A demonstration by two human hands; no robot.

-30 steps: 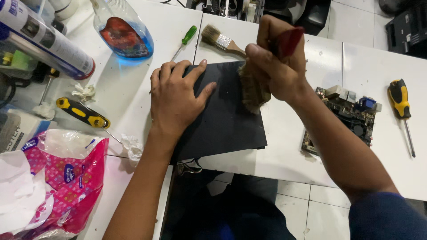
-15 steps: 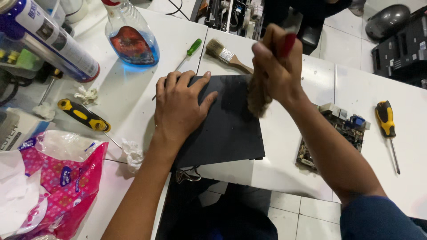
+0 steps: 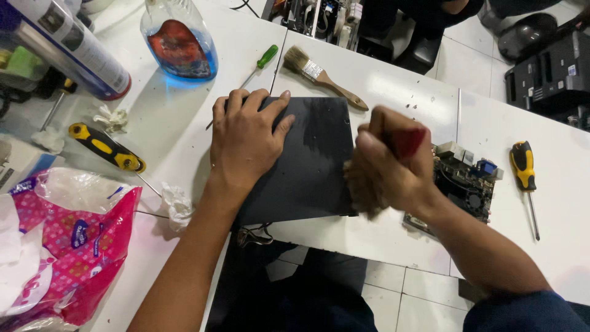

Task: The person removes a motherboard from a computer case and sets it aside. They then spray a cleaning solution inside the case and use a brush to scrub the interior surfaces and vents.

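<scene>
View from above a white surface (image 3: 381, 80). A dark flat panel (image 3: 310, 160) lies at the near edge of the surface, partly overhanging the gap between two tabletops. The left hand (image 3: 246, 138) rests flat on the panel's left part, fingers (image 3: 258, 101) spread wide, seemingly pressing it down so it cannot slide. The right hand (image 3: 387, 163) is closed in a fist around a red-handled brush (image 3: 369, 184), whose worn brown bristles touch the panel's right edge; the bristles look blurred.

Far of the panel lies a second brush (image 3: 322, 77) with a wooden handle, unheld. A green screwdriver (image 3: 258, 66) lies just left of it. A clear spray bottle (image 3: 178, 40) with blue liquid stands at far left, beside a spray can (image 3: 74, 49). A yellow-and-black screwdriver (image 3: 107, 147) lies left, near crumpled tissue (image 3: 175, 206) and a pink bag (image 3: 67, 246). Right of the right hand sits a circuit board (image 3: 461, 184), and farther right another screwdriver (image 3: 525, 175).
</scene>
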